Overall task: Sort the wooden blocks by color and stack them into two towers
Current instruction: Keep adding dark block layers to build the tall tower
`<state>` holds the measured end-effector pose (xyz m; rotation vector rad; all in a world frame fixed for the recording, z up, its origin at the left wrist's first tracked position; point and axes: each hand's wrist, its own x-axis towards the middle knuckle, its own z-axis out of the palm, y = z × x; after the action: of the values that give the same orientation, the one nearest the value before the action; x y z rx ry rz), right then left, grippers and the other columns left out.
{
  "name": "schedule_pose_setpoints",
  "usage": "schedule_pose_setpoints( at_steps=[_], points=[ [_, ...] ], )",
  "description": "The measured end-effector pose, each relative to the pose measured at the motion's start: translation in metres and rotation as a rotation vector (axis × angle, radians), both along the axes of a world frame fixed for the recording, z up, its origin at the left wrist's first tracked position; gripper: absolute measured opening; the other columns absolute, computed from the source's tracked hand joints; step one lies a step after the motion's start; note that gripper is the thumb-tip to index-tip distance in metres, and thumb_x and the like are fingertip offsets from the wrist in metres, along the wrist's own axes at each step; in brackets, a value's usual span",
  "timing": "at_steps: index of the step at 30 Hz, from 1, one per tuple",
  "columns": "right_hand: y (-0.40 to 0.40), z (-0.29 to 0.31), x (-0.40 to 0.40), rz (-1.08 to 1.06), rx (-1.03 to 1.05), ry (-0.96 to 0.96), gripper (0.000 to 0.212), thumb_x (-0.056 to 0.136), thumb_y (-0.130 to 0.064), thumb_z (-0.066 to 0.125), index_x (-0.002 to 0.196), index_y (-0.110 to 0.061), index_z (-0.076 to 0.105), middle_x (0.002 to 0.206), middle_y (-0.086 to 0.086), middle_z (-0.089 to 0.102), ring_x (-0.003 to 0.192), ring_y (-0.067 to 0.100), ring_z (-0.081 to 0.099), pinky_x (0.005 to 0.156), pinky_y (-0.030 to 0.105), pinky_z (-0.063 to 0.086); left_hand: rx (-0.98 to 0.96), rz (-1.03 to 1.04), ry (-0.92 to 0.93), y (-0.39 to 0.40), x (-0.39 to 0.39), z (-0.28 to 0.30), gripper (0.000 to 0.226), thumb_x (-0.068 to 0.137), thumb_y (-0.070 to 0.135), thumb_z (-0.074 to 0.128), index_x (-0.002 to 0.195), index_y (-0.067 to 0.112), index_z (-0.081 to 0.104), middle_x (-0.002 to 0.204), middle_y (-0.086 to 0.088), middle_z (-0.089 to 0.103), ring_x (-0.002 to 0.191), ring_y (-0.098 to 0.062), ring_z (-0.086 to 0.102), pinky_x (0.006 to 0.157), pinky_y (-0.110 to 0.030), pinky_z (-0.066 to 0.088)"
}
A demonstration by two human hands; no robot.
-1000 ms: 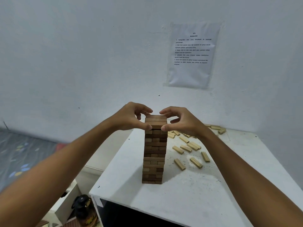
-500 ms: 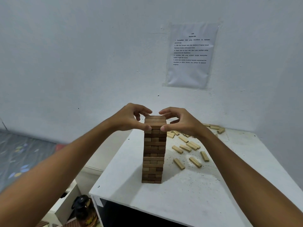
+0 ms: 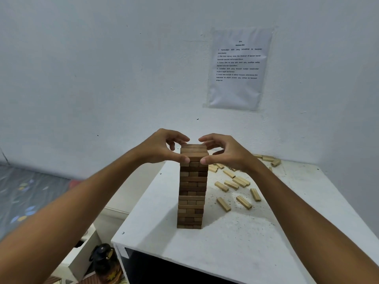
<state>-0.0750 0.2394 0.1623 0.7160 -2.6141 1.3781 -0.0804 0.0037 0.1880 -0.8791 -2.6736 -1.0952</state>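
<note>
Right now I have both hands, left hand and right hand, pinching the top layer of the dark tower on the tabletop, squaring it; next, I judge, comes releasing gently and starting on the pale blocks right of the tower.

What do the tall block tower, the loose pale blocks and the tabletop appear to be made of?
Tall brown block tower: wood, apparently unvarnished, with matte faces and visible grain, mixing dark and lighter pieces. Loose pale rectangular blocks: light bare wood, matte with sharp edges. White tabletop: probably painted or laminated board; its flat matte white surface is speckled with dark flecks, and the core is not visible.
</note>
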Motion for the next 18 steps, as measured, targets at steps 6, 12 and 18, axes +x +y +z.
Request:
schedule_pose_setpoints(
  at_steps=[6, 12, 18],
  points=[
    [0.0, 0.0, 0.001, 0.002, -0.005, -0.006, 0.069, 0.061, -0.044, 0.078, 0.125, -0.032, 0.058, 0.121, -0.004, 0.061, 0.112, 0.008, 0.056, 0.082, 0.024, 0.051, 0.002, 0.013, -0.025, -0.002, 0.001, -0.001, 0.079, 0.049, 0.063, 0.075, 0.117, 0.024, 0.065, 0.103, 0.016, 0.065, 0.088, 0.006, 0.058, 0.063, -0.006, 0.045],
    [-0.001, 0.0, 0.005, 0.008, -0.035, -0.02, 0.07, 0.063, -0.045, 0.076, 0.129, -0.033, 0.054, 0.126, -0.006, 0.059, 0.113, 0.01, 0.057, 0.083, 0.025, 0.052, 0.016, 0.083, -0.086, -0.003, 0.005, -0.015, 0.107, 0.045, 0.071, 0.069, 0.14, 0.026, 0.047, 0.139, 0.006, 0.052, 0.12, -0.011, 0.052, 0.088, -0.026, 0.05],
    [0.001, -0.008, 0.01, -0.024, -0.009, -0.098, 0.107, 0.053, -0.065, 0.074, 0.147, -0.031, 0.037, 0.14, -0.006, 0.05, 0.125, 0.015, 0.05, 0.101, 0.043, 0.049, 0.007, 0.117, -0.171, 0.0, 0.022, -0.039, 0.121, 0.051, 0.08, 0.056, 0.153, 0.029, 0.017, 0.161, 0.005, 0.016, 0.147, -0.015, 0.019, 0.116, -0.037, 0.022]
  ],
)
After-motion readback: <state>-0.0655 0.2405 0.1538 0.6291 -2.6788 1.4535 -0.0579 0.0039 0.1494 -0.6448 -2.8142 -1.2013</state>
